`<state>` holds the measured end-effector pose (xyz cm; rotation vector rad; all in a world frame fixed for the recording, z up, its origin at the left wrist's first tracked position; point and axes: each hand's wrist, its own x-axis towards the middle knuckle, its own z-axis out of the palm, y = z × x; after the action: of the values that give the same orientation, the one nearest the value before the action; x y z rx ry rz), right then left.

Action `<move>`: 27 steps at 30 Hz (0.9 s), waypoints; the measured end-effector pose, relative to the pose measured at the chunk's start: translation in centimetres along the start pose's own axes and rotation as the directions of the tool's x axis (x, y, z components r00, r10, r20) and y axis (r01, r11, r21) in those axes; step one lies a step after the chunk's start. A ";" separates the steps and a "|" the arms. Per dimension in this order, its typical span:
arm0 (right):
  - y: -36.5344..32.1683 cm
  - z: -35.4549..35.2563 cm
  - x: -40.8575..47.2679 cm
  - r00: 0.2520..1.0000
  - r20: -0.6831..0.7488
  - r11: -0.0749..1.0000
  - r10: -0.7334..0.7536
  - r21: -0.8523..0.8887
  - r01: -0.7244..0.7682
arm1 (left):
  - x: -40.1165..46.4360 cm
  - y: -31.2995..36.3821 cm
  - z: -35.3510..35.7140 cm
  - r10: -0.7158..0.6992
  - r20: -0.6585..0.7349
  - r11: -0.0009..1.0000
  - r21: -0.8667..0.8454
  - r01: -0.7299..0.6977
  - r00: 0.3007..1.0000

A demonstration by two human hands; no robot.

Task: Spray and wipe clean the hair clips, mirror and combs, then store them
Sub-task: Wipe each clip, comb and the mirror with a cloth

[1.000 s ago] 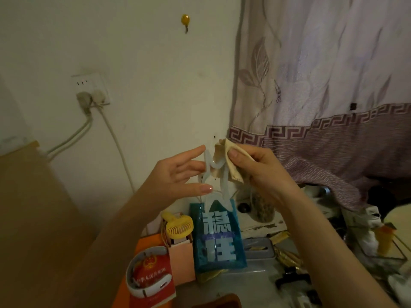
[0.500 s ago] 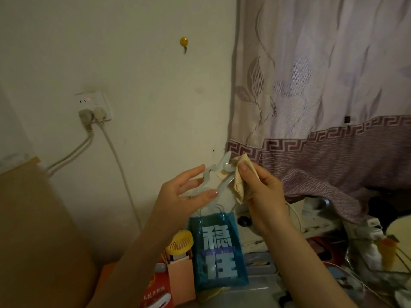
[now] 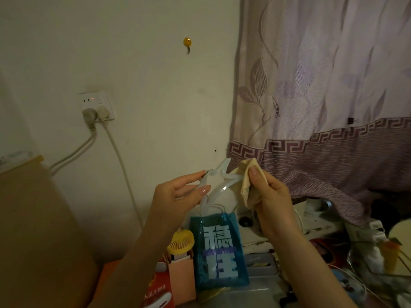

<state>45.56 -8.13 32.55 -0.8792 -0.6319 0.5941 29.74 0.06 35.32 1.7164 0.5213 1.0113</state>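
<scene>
Since a second ago the clip [image 3: 216,184] has tilted from upright to a slant, low at the left, high at the right. The left hand [image 3: 175,196] pinches its lower left end; the right hand [image 3: 270,197], clutching the cloth [image 3: 243,185], presses it on the clip's curved right side. Below them, at lower centre, the blue bag [image 3: 219,252] stands on the counter [image 3: 262,294], its contents unclear.

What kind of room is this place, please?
Probably a lived-in room at home, perhaps a bedroom corner. A patterned curtain hangs beside a plain wall with a socket and a small hook, above a cluttered table.
</scene>
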 end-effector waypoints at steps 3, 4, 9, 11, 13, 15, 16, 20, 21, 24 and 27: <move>0.1 0.2 -0.3 0.998 0.063 0.996 -0.006 -0.093 0.012 | 0.0 0.0 0.2 0.022 -0.003 1.000 -0.001 -0.022 1.000; 0.2 0.5 -0.5 0.996 0.085 0.994 -0.003 -0.105 0.012 | 0.0 0.0 0.4 0.030 -0.002 1.000 -0.003 -0.030 1.000; 0.6 0.4 -0.2 0.994 0.096 0.997 0.057 -0.058 -0.051 | 0.3 -0.3 -0.1 0.041 0.031 0.998 0.038 -0.043 0.999; 0.7 0.3 -0.1 0.994 0.085 0.996 0.069 -0.053 -0.065 | 0.4 -0.5 -0.5 0.045 0.056 0.996 0.070 -0.049 0.997; 0.7 0.0 0.1 0.994 0.063 0.995 0.085 -0.050 -0.082 | 0.4 -0.5 -0.9 0.050 0.074 0.995 0.081 -0.056 0.996; 0.3 -0.5 0.2 0.993 0.085 0.992 0.087 -0.098 -0.079 | 0.5 -0.6 -1.3 0.047 0.087 0.996 0.077 -0.054 0.995; 0.1 -0.8 0.2 0.990 0.112 0.988 0.085 -0.137 -0.070 | 0.5 -0.6 -1.5 0.043 0.099 0.996 0.076 -0.051 0.994; -1.0 -1.5 0.7 0.980 0.201 0.971 0.011 -0.237 0.037 | 0.6 -0.8 -1.8 0.045 0.125 0.993 0.104 -0.058 0.991; -1.3 -1.6 0.9 0.975 0.222 0.970 0.003 -0.238 0.051 | 0.7 -0.9 -1.8 0.047 0.124 0.990 0.127 -0.063 0.991; -2.1 -1.4 1.1 0.952 0.305 0.954 0.006 -0.288 0.086 | 0.9 -1.3 -1.7 0.051 0.135 0.981 0.179 -0.075 0.990; -2.2 -0.8 1.0 0.923 0.384 0.934 0.008 -0.334 0.131 | 0.9 -1.4 -1.4 0.053 0.127 0.983 0.170 -0.074 0.990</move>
<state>47.26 -8.94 34.30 -1.0855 -1.1439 0.6077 29.23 2.03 34.53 1.9481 0.4899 0.9207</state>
